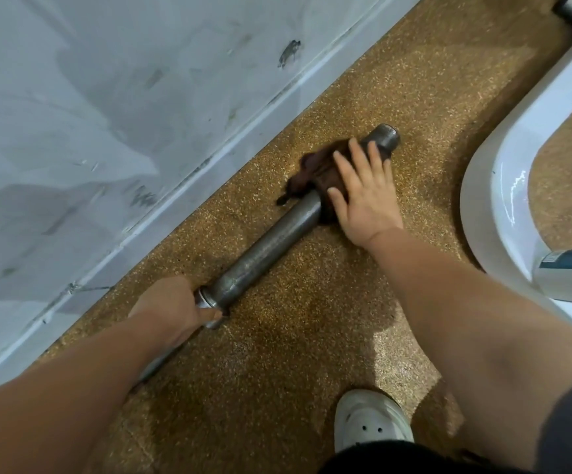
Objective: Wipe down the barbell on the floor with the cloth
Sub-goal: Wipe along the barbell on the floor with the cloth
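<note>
Right now the wiping is under way: the dull grey steel barbell [270, 241] lies on the speckled brown floor [311, 319] beside the wall [106, 97], left hand [171, 309] gripping its collar, right hand [363, 196] pressing a dark brown cloth [315, 172], fingers flat, near the sleeve's end. Next, probably, draw the cloth along the bare sleeve.

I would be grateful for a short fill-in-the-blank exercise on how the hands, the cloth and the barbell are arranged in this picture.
1. The right hand presses a dark brown ____ onto the barbell.
2. The left hand grips the barbell, which lies on the speckled brown ____.
3. One white ____ stands near the picture's bottom edge.
Missing words: cloth; floor; shoe.
</note>
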